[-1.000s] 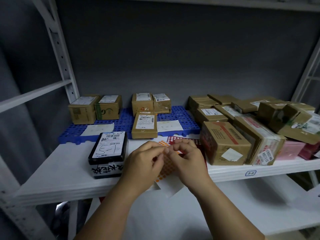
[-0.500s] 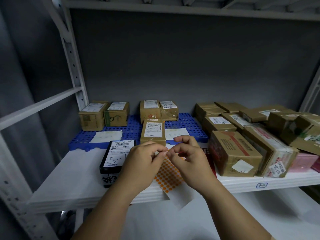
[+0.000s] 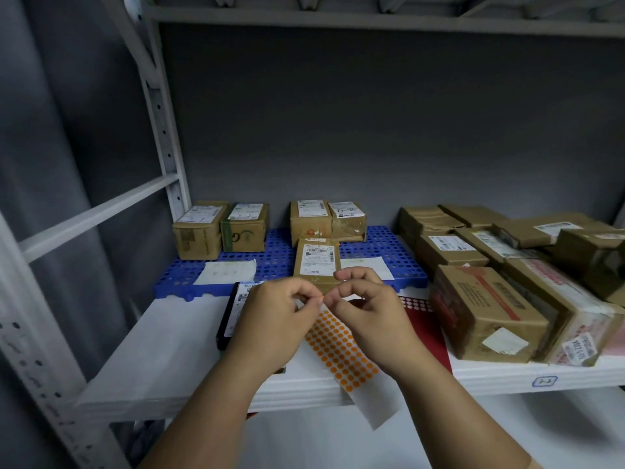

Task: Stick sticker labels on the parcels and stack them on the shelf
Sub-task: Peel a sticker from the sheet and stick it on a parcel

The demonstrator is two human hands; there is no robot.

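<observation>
1. Sticker sheet (image 3: 341, 346) with orange dots lies on the white shelf (image 3: 176, 346), its blank end hanging over the front edge.
2. I see my left hand (image 3: 270, 330) and right hand (image 3: 368, 319) above the sheet, fingertips pinched together on a tiny orange sticker (image 3: 322, 297).
3. Small parcel (image 3: 317, 265) sits just behind the sheet on the blue mat (image 3: 277, 258).
4. Black parcel (image 3: 233, 313) lies left of the sheet, partly hidden by my left hand.

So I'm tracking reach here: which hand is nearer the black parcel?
Left. The left hand overlaps the black parcel in view, hiding its right part; the right hand is further right, above the orange sticker sheet.
</observation>
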